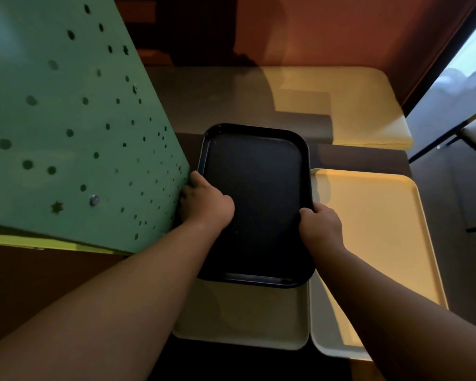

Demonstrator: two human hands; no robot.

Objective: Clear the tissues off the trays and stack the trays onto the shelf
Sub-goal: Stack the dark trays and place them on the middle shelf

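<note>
— Both grips, left hand [204,204] and right hand [320,226], pinch the black tray's [254,199] side rims.
— It sits above a cream tray [242,317] at the bench's near edge. Hold it level, I think.

Black tray [254,193] in both hands' grip, left hand [206,204], right hand [320,225]

Black tray [254,204] hides most of cream tray [242,317]; L fingers under rim.

Eatery (dimly lit), serving trays [377,243], cushioned bench [368,105], dark table [355,158]
</note>
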